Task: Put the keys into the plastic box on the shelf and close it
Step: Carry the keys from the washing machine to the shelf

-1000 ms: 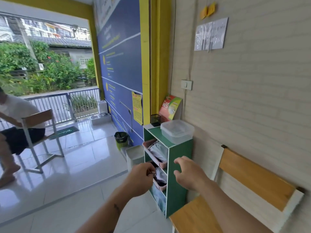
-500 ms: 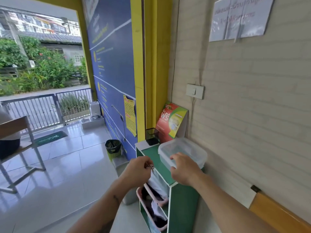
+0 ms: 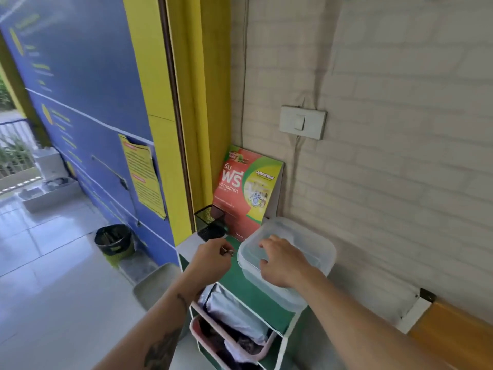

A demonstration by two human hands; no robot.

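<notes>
A clear plastic box [image 3: 314, 252] with its lid on sits on top of the green shelf [image 3: 240, 287], against the brick wall. My right hand [image 3: 282, 263] lies on the lid, fingers spread over its near left part. My left hand [image 3: 210, 260] hovers just left of the box, closed around the keys [image 3: 227, 251]; only a small metal ring shows between the fingers.
A red and green leaflet stand [image 3: 245, 193] and a black mesh holder [image 3: 210, 222] occupy the back of the shelf top. Pink baskets [image 3: 234, 340] with cloth fill the shelf below. A black bin [image 3: 114, 241] stands on the tiled floor at left. A wooden bench [image 3: 453, 327] is at right.
I have come closer to the shelf. My right hand has moved from the box's near edge onto its lid. My left hand has risen level with the shelf top, beside the box.
</notes>
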